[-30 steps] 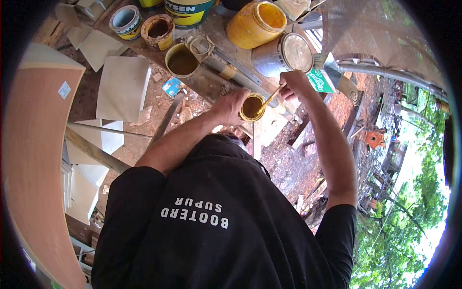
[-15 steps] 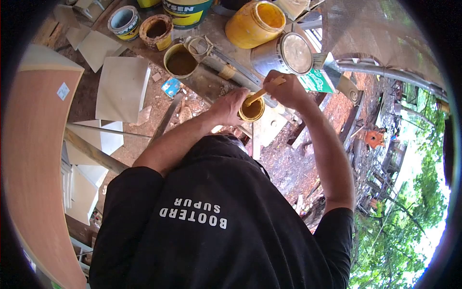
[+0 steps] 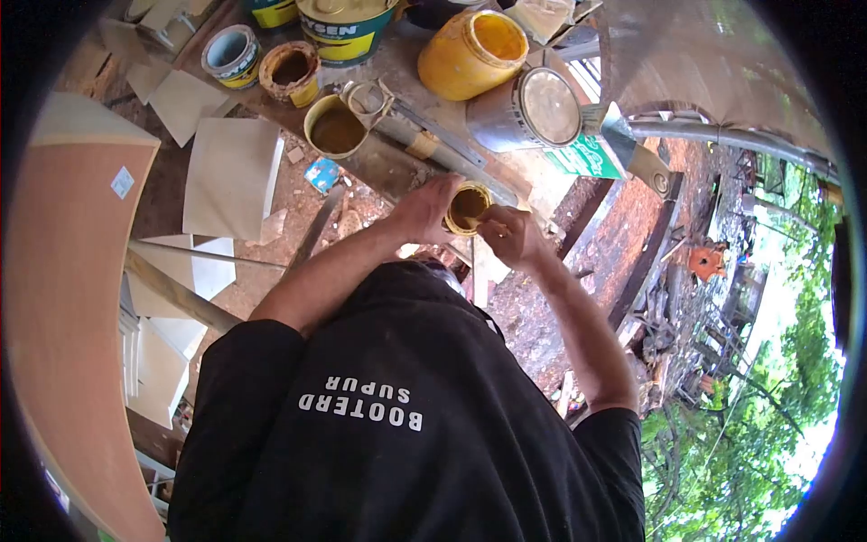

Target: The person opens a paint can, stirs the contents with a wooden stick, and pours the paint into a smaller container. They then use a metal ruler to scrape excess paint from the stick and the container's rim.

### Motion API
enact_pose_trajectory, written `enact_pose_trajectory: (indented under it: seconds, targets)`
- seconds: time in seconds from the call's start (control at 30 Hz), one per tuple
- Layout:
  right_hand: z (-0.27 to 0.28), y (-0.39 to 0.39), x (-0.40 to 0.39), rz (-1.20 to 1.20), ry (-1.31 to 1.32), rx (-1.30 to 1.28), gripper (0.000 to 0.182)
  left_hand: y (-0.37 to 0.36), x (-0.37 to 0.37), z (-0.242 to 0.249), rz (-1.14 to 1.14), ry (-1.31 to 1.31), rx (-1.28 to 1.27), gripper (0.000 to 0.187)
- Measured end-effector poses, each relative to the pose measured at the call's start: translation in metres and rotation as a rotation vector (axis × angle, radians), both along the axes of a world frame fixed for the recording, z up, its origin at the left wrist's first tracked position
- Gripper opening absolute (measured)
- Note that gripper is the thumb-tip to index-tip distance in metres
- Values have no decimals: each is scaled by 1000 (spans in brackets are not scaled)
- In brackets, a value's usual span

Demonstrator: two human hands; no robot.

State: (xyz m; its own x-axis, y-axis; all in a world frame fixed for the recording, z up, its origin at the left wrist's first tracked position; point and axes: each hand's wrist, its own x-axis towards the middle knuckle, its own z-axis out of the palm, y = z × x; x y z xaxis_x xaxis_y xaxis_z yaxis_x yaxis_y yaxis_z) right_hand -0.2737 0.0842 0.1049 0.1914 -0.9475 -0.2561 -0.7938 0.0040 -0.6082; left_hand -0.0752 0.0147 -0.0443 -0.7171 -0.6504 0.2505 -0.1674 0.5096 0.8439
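Note:
My left hand [image 3: 423,211] is wrapped round the side of a small open can [image 3: 469,208] with brown liquid inside and a yellow-stained rim. Just right of that can, my right hand [image 3: 510,237] is closed, its fingers pinched at the rim. It grips a yellowish wooden stick, now mostly hidden by the fingers and the can. Beyond my left hand stands a larger open can [image 3: 337,128] of brownish liquid. A clear container [image 3: 368,99] touches its right side.
At the back are an orange-yellow plastic jar [image 3: 474,54], a silver lidded can [image 3: 526,110], a green paint bucket [image 3: 343,32] and a stained yellow tub [image 3: 290,72]. Pale boards [image 3: 233,176] lean at left, near a curved wooden panel [image 3: 77,298]. A green-and-white box [image 3: 585,158] sits at right.
My right hand has moved down and nearer to me, from above the can to beside its rim. The stick, plainly visible before, is now mostly hidden. My left hand stays on the can.

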Motion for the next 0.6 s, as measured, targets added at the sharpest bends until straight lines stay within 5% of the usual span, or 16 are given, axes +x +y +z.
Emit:
enact_pose_trajectory:
  seconds: [0.2, 0.37, 0.6]
  targets:
    - [-18, 1, 9, -175, -145, -151, 21, 0, -2, -13, -30, -50, 37, 104]
    - [-31, 5, -7, 22, 17, -398, 12, -1, -2, -11, -57, -67, 32, 109]
    - [-22, 18, 10, -107, -129, -203, 15, 2, -2, -19, -16, -40, -3, 107]
